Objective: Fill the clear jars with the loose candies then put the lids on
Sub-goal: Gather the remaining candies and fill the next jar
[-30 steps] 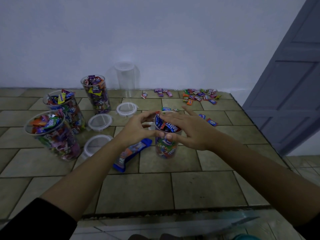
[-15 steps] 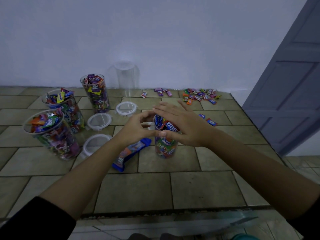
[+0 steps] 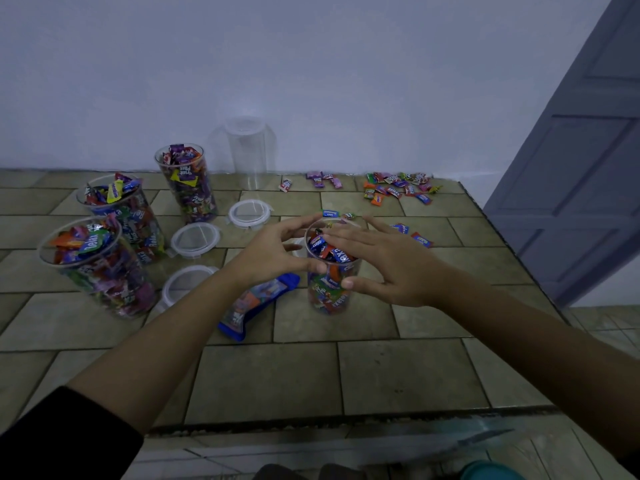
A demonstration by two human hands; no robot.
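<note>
A clear jar (image 3: pixel 329 296) heaped with candies stands mid-table. My left hand (image 3: pixel 273 251) cups its rim from the left, fingers curved round the far edge and thumb on the near wall. My right hand (image 3: pixel 384 261) lies flat over the top, straight fingers pressing on the heaped candies, thumb against the jar's side. Loose candies (image 3: pixel 398 190) lie scattered at the back right. Three lids (image 3: pixel 248 213) (image 3: pixel 195 239) (image 3: pixel 183 285) lie flat to the left.
Three full open jars (image 3: pixel 104 271) (image 3: pixel 128 220) (image 3: pixel 188 185) stand at the left. An empty clear jar (image 3: pixel 251 154) stands against the wall. A blue candy bag (image 3: pixel 256 303) lies under my left wrist. A grey door (image 3: pixel 571 168) flanks the table's right edge.
My right hand has slid a little left, further over the jar's top. My left hand's fingers have opened wider round the rim. The jar stays in place.
</note>
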